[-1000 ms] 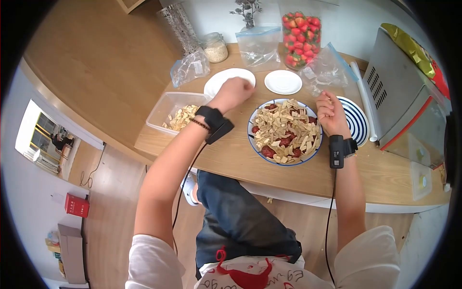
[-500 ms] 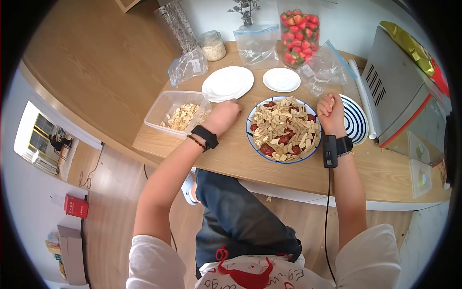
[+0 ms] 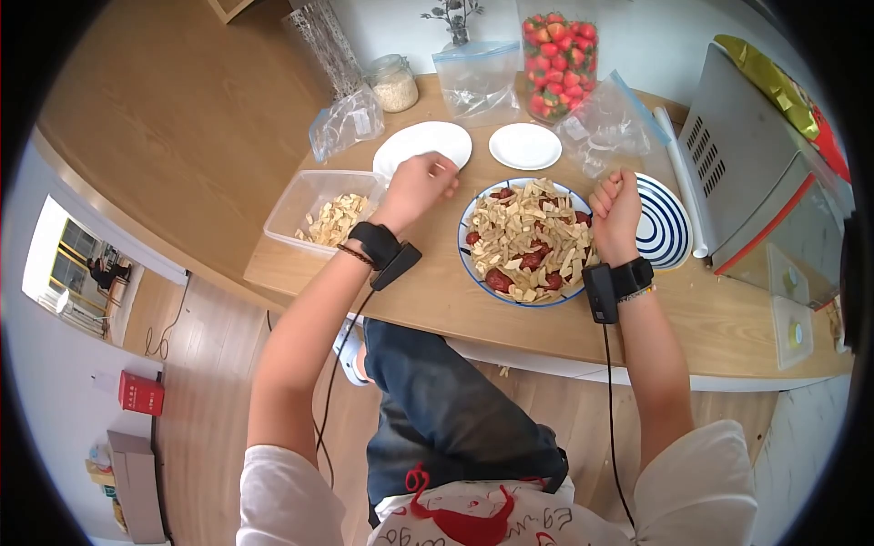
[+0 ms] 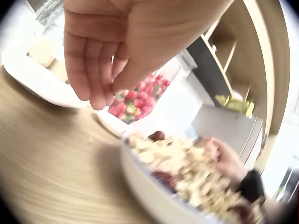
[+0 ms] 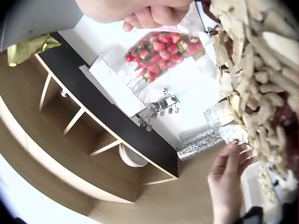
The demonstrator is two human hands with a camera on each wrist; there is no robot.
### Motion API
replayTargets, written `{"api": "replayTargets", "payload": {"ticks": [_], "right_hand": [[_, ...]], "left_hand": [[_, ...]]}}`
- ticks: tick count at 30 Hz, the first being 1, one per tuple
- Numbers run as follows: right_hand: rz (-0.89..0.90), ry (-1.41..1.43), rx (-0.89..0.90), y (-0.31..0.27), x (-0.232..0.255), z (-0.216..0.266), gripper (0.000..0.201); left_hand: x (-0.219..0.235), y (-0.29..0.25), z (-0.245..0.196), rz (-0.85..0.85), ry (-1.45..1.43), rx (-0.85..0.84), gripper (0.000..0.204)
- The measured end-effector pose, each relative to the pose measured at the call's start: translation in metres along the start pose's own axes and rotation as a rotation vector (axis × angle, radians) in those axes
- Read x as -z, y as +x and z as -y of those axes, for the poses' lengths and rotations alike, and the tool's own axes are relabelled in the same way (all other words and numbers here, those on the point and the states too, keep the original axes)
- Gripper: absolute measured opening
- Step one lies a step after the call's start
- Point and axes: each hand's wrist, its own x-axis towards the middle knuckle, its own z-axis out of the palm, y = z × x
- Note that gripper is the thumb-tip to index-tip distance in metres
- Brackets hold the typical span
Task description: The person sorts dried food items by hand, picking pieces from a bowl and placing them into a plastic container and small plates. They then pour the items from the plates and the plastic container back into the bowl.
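Observation:
My left hand (image 3: 417, 193) is raised over the near edge of a large white plate (image 3: 410, 143), left of the bowl. In the left wrist view its thumb meets the fingertips (image 4: 98, 100); I cannot tell whether something small is between them. A blue-rimmed bowl (image 3: 462, 250) is heaped with pale dried slices (image 3: 537, 223) and dark red dates (image 3: 498, 279). Close by the bowl's right rim is my right hand (image 3: 619, 214), its fingers curled in and no object showing. Left of the left hand, a clear plastic box (image 3: 284, 214) contains more pale slices (image 3: 337, 217).
A blue-striped plate (image 3: 669, 227) lies right of my right hand. Behind are a small white plate (image 3: 525, 146), clear zip bags (image 3: 478, 82), a container of strawberries (image 3: 560, 59) and a glass jar of oats (image 3: 393, 86). A grey appliance (image 3: 728, 127) stands at the right.
My left hand came down toward the table between the box and the bowl, then rose again toward the large white plate. My right hand stayed by the bowl's right rim, its fingers curling in more.

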Motion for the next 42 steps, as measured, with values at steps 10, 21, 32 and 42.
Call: {"api": "replayTargets", "payload": {"ticks": [10, 21, 32, 42], "right_hand": [[0.018, 0.104, -0.078, 0.006, 0.007, 0.000, 0.019], [0.010, 0.138, -0.105, 0.008, 0.009, 0.002, 0.018], [0.087, 0.147, -0.140, 0.012, 0.015, 0.004, 0.017], [0.112, 0.076, -0.152, 0.004, 0.009, 0.006, 0.018]], "left_hand": [[-0.007, -0.030, -0.016, 0.233, -0.539, 0.383, 0.023], [-0.008, -0.036, -0.004, 0.431, -0.291, 0.359, 0.024], [-0.014, -0.026, -0.002, 0.275, -0.106, 0.247, 0.017], [0.020, -0.029, 0.008, 0.155, -0.149, 0.268, 0.018]]}}
